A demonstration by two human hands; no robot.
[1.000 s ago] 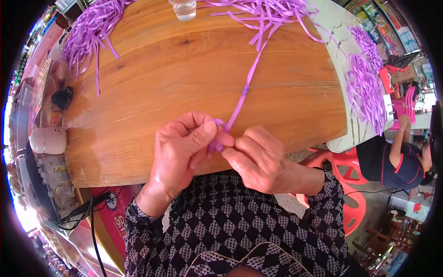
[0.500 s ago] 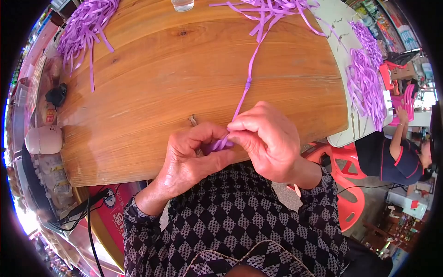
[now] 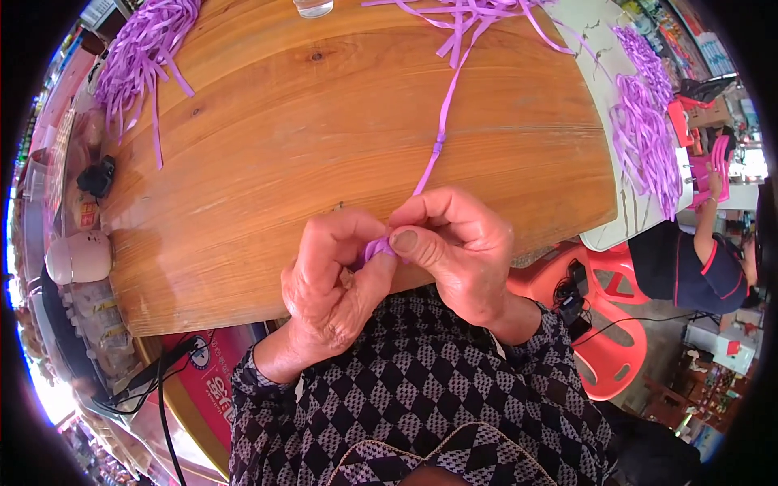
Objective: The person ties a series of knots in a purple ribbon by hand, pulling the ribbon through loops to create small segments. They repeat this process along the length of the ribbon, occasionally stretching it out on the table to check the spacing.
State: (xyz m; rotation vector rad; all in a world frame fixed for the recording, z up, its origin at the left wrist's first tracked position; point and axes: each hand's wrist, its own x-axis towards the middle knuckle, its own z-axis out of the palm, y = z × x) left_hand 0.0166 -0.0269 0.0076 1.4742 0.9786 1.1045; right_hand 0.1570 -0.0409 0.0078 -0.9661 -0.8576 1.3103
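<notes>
A purple ribbon (image 3: 445, 113) with a small knot runs from a loose heap at the far side of the wooden table down to my hands. Thumb and fingers of my left hand (image 3: 334, 275) pinch a bunched loop of it near the table's front edge. My right hand (image 3: 458, 255) is closed on the same ribbon, its thumb pressed close to the loop. The two hands almost meet, and the fingers partly hide the folded part.
Purple ribbon heaps lie at the far left (image 3: 154, 61), far middle (image 3: 470, 20) and on a white side table (image 3: 596, 235). A glass (image 3: 314, 7) stands at the back. Red plastic chairs (image 3: 616, 356) and another person (image 3: 701, 267) are on the right. A pinkish rounded box (image 3: 79, 257) sits left.
My hands have drawn closer together around the ribbon loop, and my right hand has shifted slightly left. Less of the bunched ribbon shows between my fingers.
</notes>
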